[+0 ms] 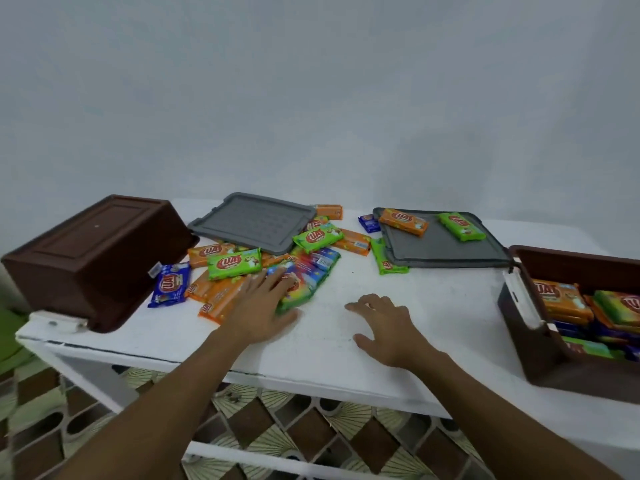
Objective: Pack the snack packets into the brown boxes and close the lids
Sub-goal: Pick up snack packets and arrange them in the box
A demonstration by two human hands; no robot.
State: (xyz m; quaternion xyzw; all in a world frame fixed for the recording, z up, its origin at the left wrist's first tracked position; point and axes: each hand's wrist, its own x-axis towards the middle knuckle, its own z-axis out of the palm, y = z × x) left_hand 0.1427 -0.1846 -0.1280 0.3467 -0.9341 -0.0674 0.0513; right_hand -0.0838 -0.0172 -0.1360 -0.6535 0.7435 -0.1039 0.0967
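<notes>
- Snack packets [263,268] lie in a loose heap at the middle of the white table [433,306], toward its far edge; too overlapped for an exact count, in orange, green, blue and rainbow wrappers.
- Two brown boxes: one [93,251] upside down at the left end, one [554,355] upright and open at the right end, already holding stacked packets.
- Two grey lids: one [254,221] beside the upturned box, resting on the heap; one [446,247] beside the open box, carrying two packets, an orange [403,221] and a green [462,226].
- Left hand [259,310] lies flat, fingers spread, on the heap's near edge.
- Right hand [388,327] rests on bare table, fingers loosely curled, holding nothing.
</notes>
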